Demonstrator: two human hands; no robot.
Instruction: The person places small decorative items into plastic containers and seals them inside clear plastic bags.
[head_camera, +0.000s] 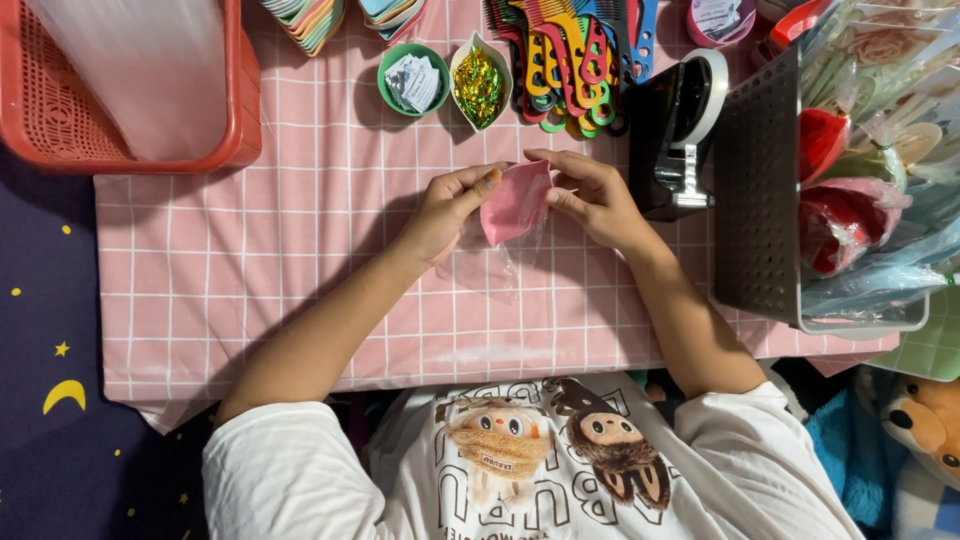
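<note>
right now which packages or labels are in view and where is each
clear plastic bag: held with a pink flat piece between left hand and right hand.
white paper slips: folded, in a round green bowl, far edge.
wrapped items: clear film, red and pink, grey bin at right.

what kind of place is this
Probably a home packing table for small goods: a pink checked cloth, a tape dispenser, stacked combs and a grey bin of wrapped items.

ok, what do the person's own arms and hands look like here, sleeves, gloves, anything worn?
Both the left hand and right hand are bare: no gloves, and no rings, watch or bands visible. Forearms are uncovered. White short sleeves end near the elbows, part of a white cartoon-print T-shirt.
</note>
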